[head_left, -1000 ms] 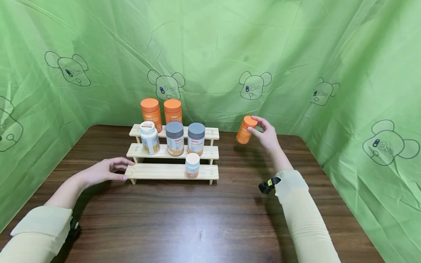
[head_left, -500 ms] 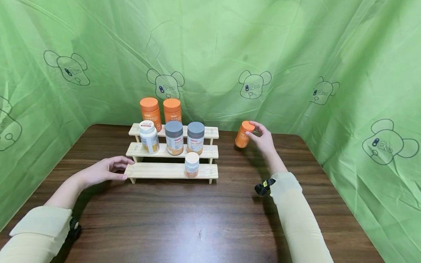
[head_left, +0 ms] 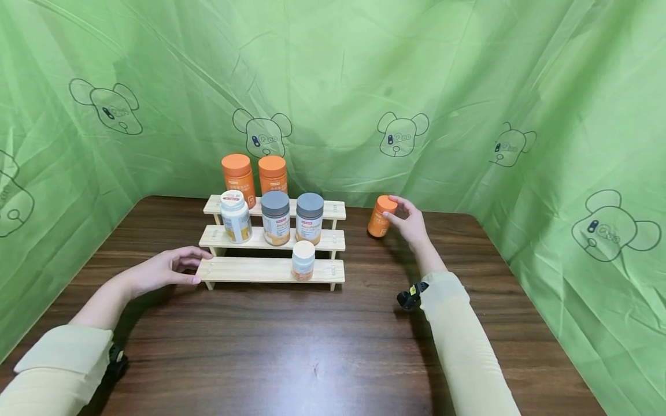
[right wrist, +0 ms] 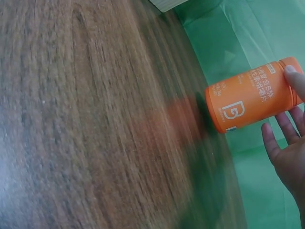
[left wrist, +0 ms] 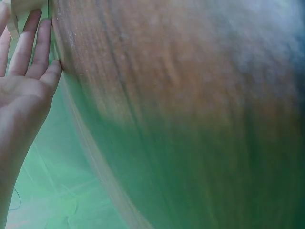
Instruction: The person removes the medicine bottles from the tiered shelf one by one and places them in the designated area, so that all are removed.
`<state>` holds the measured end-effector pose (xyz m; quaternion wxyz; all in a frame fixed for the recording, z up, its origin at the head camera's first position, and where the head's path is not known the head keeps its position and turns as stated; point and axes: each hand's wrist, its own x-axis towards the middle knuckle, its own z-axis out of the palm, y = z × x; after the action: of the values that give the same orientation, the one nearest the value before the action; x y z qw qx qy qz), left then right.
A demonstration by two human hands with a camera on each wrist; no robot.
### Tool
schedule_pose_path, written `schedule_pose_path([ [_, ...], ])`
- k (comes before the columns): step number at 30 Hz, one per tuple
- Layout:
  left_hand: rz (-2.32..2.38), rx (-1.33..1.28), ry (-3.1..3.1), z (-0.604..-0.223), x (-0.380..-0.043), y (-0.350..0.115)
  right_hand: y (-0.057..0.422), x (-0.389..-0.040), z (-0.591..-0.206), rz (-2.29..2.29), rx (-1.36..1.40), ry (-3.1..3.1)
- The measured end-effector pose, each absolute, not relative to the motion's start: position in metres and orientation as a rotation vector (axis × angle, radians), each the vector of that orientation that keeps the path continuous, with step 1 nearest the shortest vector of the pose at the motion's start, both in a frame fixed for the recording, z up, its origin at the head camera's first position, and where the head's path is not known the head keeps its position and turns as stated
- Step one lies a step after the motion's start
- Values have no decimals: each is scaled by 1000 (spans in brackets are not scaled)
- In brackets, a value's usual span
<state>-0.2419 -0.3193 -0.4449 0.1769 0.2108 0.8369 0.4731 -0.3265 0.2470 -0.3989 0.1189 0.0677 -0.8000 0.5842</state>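
Observation:
By its lid, between thumb and fingers, my right hand [head_left: 409,224] pinches an orange vitamin bottle [head_left: 378,219] to the right of the stepped wooden rack [head_left: 250,270]. Its printed label [right wrist: 250,95] shows in the right wrist view. The bottle leans slightly; its base is at or just above the table, I cannot tell which. My left hand [head_left: 166,270] touches the left end of the rack's lowest step, thumb in front and fingers behind. Those fingers [left wrist: 24,52] look fairly straight in the left wrist view.
Two orange bottles [head_left: 239,180] stand on the top step. The middle step bears a white bottle [head_left: 236,218] and two grey-lidded jars [head_left: 276,219]. A small white bottle [head_left: 303,263] is on the lowest step. Green cloth [head_left: 333,86] surrounds the brown table [head_left: 291,346].
My right hand has lowered the orange vitamin bottle and brought it slightly left, closer to the rack; the bottle is now more upright. The left hand stays at the rack's end.

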Motion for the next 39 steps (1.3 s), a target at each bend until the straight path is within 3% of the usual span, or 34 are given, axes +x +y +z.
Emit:
schedule_pose_path([
  [24,1377,643,2293,-445,-243,-316,253,-326,-401,1691,258,-2434],
  [39,1406,649,2260,-446,-243,-318,248,-314,-363,1601,244,-2468],
])
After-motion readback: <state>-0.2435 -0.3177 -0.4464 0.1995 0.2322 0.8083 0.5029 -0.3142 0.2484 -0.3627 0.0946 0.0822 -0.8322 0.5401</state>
